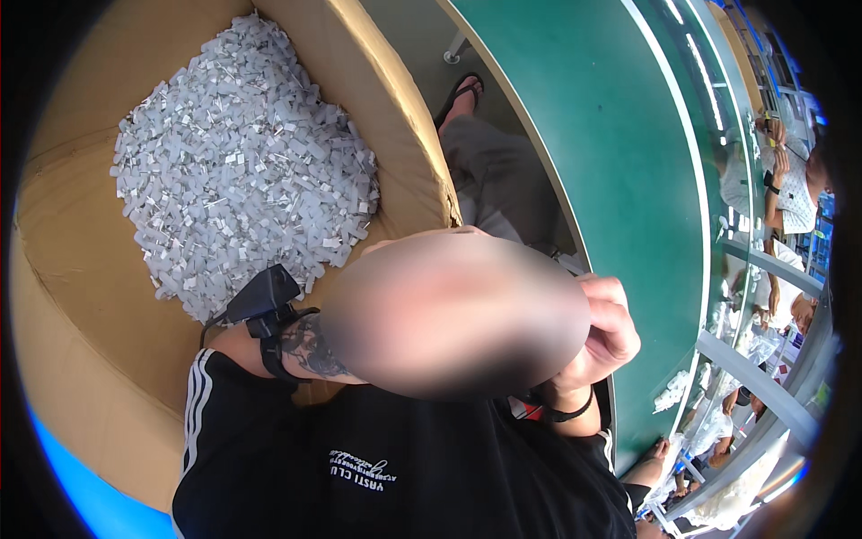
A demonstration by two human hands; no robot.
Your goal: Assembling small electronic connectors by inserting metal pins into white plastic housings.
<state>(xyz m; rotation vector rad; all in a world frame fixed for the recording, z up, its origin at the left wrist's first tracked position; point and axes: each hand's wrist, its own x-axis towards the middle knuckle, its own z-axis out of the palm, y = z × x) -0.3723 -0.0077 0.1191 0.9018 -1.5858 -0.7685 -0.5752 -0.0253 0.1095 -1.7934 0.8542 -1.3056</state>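
My right hand (612, 331) is raised in front of my black shirt, near the edge of the green table. Its fingers are curled closed; whatever they hold, if anything, is hidden behind a large blurred patch. My left forearm (310, 346) reaches in from the left, with a black strapped device (267, 301) on it. The same blur covers most of my left hand, so its fingers cannot be made out. Left of my hands, a big cardboard box (81, 260) holds a heap of small whitish plastic pieces (247, 153).
To the right runs the green table (611, 117) with a pale rim. Metal rails (763, 382) and clear plastic bags stand beyond it. Other people (795, 193) sit along the far right. Below the table edge show a leg and a sandalled foot (462, 101).
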